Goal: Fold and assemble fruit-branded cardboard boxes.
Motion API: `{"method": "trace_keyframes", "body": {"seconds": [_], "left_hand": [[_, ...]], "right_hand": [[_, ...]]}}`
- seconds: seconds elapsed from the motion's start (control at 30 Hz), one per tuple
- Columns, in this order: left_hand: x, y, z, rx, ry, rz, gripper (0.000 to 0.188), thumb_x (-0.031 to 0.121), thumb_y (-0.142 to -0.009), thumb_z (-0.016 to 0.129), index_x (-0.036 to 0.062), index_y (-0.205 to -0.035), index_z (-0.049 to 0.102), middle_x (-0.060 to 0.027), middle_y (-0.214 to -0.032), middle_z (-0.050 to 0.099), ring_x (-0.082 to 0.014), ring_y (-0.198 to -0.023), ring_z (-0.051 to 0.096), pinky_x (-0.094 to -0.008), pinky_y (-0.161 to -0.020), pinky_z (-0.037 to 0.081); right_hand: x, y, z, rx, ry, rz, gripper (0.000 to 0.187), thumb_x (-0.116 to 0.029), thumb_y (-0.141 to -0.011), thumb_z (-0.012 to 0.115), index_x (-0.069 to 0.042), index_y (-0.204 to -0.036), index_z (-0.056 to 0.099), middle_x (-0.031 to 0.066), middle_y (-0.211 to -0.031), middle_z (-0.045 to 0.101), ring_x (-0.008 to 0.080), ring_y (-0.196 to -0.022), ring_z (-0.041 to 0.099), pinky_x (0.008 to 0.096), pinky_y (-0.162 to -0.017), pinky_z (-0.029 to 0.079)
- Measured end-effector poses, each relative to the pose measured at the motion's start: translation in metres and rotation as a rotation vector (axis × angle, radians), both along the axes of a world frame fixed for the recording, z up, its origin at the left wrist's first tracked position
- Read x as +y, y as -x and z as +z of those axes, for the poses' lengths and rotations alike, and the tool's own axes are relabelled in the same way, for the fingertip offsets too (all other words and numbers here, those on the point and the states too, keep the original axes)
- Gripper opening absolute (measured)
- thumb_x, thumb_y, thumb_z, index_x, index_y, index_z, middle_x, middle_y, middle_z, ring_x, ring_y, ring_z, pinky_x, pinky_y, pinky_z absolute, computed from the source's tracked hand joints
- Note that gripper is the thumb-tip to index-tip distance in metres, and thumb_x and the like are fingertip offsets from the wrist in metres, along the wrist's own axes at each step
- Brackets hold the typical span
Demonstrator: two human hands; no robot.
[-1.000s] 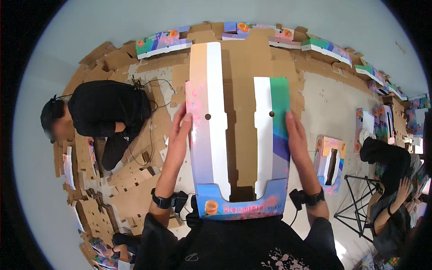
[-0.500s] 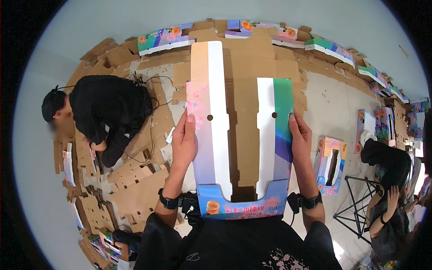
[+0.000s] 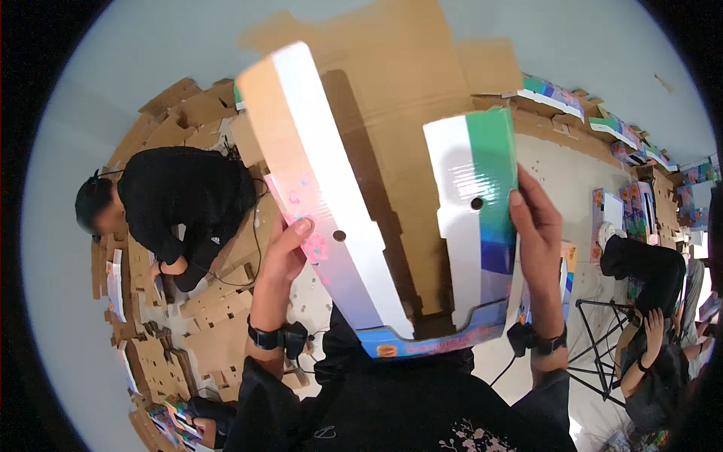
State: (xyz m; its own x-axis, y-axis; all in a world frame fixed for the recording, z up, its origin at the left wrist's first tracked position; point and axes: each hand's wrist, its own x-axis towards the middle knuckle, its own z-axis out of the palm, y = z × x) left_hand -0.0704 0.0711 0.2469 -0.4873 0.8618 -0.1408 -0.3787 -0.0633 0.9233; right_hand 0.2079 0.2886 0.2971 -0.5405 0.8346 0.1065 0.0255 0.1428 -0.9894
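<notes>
Between my two hands is a partly folded cardboard box [image 3: 392, 166], raised and tilted, with its brown inside facing up. Its folded sides are printed pink and peach on the left, green and purple on the right, with white flaps turned inward and a round hole in each. A blue end panel [image 3: 444, 343] with a cut-out edge closes the near end, while brown flaps spread out at the far end. My left hand [image 3: 286, 250] grips the pink side, thumb on top. My right hand [image 3: 539, 226] is closed round the green side's edge.
To the left, a person in black [image 3: 188, 200] bends over flattened cardboard [image 3: 226, 343]. At the right are a black folding stool frame [image 3: 599, 350] and another seated person [image 3: 651, 361]. Printed boxes [image 3: 553, 98] line the wall behind, and another box [image 3: 566, 279] lies partly hidden by my right arm.
The box has come up closer and turned, its far end swinging left. My hands have moved farther apart, still holding its sides.
</notes>
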Motion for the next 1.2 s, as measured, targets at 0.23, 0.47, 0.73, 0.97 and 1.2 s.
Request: {"method": "trace_keyframes", "body": {"seconds": [0.23,0.47,0.73,0.97,1.2], "left_hand": [[0.020,-0.026,0.016,-0.180,-0.365,0.423,0.063,0.036,-0.092,0.064,0.0021,-0.141,0.043,-0.0133,-0.128,0.061,-0.0283,-0.116,0.062,-0.0457,-0.102,0.050],[0.026,-0.130,-0.026,-0.260,-0.420,0.287,0.055,0.001,-0.093,0.061,0.0071,-0.143,0.039,-0.0081,-0.130,0.055,-0.0209,-0.121,0.055,-0.0405,-0.106,0.045],[-0.009,-0.143,-0.056,0.068,-0.022,0.106,0.059,0.000,-0.088,0.071,0.0049,-0.140,0.042,-0.0090,-0.125,0.058,-0.0216,-0.111,0.061,-0.0368,-0.101,0.048],[-0.106,-0.100,-0.064,1.475,0.341,-0.202,0.036,0.026,-0.098,0.063,-0.0028,-0.120,0.063,-0.0117,-0.105,0.071,-0.0211,-0.101,0.065,-0.0345,-0.092,0.050],[-0.189,-0.010,-0.115,0.297,0.019,0.679,0.031,0.023,-0.102,0.055,0.0065,-0.128,0.056,-0.0054,-0.114,0.064,-0.0148,-0.095,0.060,-0.0306,-0.086,0.048]], "right_hand": [[-0.034,-0.025,0.059,0.019,-0.418,-0.133,0.038,-0.014,-0.095,0.061,0.000,-0.130,0.058,0.0165,-0.131,0.061,0.0276,-0.121,0.057,0.0413,-0.105,0.043],[-0.094,0.006,0.038,-0.509,-0.818,0.118,0.089,-0.024,-0.069,0.086,0.000,-0.143,0.043,0.0236,-0.145,0.043,0.0388,-0.128,0.047,0.0529,-0.112,0.031],[-0.076,0.033,-0.001,-0.480,-0.754,0.229,0.094,-0.015,-0.063,0.082,0.000,-0.146,0.041,0.0200,-0.136,0.045,0.0389,-0.126,0.044,0.0524,-0.113,0.032],[-0.023,-0.003,0.008,-0.503,-1.133,0.499,0.065,-0.014,-0.079,0.068,-0.011,-0.140,0.050,0.0073,-0.145,0.049,0.0270,-0.134,0.045,0.0481,-0.116,0.032],[0.008,0.018,-0.012,-0.678,-1.429,0.639,0.058,-0.014,-0.087,0.060,-0.020,-0.143,0.049,-0.0037,-0.153,0.043,0.0217,-0.137,0.044,0.0425,-0.117,0.035]]}}
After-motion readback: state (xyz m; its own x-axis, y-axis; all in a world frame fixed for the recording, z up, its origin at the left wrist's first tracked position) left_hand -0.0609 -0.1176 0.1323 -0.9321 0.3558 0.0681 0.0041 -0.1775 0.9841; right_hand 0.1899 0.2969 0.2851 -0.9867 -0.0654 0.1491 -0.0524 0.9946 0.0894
